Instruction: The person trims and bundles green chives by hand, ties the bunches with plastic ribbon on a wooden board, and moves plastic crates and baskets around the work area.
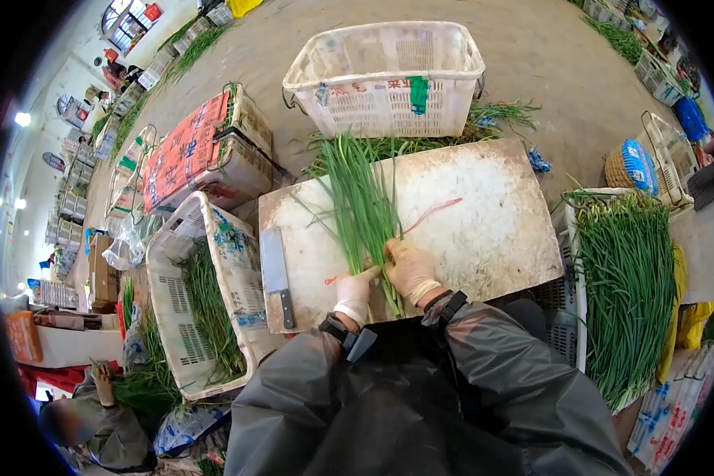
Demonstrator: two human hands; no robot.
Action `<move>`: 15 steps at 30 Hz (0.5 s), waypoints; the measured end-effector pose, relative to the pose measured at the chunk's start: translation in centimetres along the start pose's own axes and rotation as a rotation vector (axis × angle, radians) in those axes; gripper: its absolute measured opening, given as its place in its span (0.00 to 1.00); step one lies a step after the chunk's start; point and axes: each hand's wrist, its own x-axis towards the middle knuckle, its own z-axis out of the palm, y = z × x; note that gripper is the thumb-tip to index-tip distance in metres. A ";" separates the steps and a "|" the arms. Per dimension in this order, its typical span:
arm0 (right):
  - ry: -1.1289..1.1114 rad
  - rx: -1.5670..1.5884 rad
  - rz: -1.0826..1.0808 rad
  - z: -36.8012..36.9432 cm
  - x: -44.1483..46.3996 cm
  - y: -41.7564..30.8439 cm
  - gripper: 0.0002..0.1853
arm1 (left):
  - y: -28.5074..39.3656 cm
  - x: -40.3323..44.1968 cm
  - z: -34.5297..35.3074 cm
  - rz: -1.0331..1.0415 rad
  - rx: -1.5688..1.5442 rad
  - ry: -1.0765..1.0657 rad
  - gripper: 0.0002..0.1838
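Note:
A bunch of garlic chives lies across the worn white board, leaves pointing away from me and stem ends near my body. My left hand, in a pale glove, is closed round the left side of the stems. From the right, my gloved right hand grips the same bunch with curled fingers. A thin red strip sticks out to the right of the bunch, and a short red end shows on its left; its middle is hidden. Left of the bunch rests a cleaver with a dark handle.
Beyond the board stands a white plastic crate. Another crate, partly filled with greens, is at my left. On the right, chives fill a crate. A red-covered crate sits back left. A co-worker is at lower left.

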 end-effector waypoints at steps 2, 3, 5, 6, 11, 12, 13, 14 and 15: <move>-0.041 0.046 0.069 0.1 0.3 0.3 0.10 | 0.5 -0.5 0.1 0.000 -0.008 -0.009 0.09; -0.063 0.070 0.104 0.0 0.5 0.2 0.10 | 0.6 -0.6 0.1 0.003 -0.023 -0.014 0.09; -0.139 0.162 0.183 -1.0 1.0 -0.3 0.13 | 0.7 -0.8 0.2 0.010 -0.055 -0.024 0.10; -0.176 0.206 0.222 -1.6 1.4 -0.7 0.14 | 0.3 -0.6 0.5 0.017 -0.119 -0.024 0.09; -0.157 0.330 0.250 -1.6 2.8 -1.4 0.20 | 1.5 -2.0 0.9 -0.014 -0.072 -0.076 0.06; -0.145 0.348 0.240 -1.3 2.9 -1.3 0.20 | 1.5 -1.9 0.8 -0.021 -0.069 -0.087 0.05; -0.147 0.408 0.244 -1.2 3.1 -1.2 0.20 | 1.4 -1.8 0.7 -0.028 -0.066 -0.098 0.05; -0.150 0.466 0.247 -0.9 3.2 -0.8 0.20 | 1.3 -1.7 0.7 -0.036 -0.064 -0.109 0.05; -0.153 0.523 0.251 -0.7 3.2 -0.3 0.21 | 1.0 -1.4 0.5 -0.035 -0.092 -0.117 0.05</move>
